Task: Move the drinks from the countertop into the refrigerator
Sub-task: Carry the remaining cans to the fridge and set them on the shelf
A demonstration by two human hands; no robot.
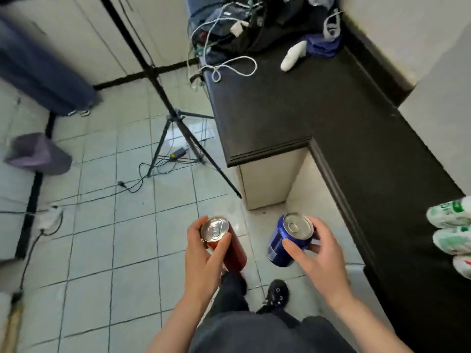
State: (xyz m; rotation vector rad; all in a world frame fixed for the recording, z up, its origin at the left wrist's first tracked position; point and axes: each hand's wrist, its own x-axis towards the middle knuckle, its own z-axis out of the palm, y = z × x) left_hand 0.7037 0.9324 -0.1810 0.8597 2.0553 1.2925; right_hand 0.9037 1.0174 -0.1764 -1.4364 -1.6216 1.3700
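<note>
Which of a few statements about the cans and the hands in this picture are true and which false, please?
1. The left-hand grip holds a red can. True.
2. The right-hand grip is empty. False: it holds a blue can.
3. Both held cans rest on the countertop. False: they are held up over the tiled floor.
4. Green-and-white cans sit on the countertop at the right edge. True.
</note>
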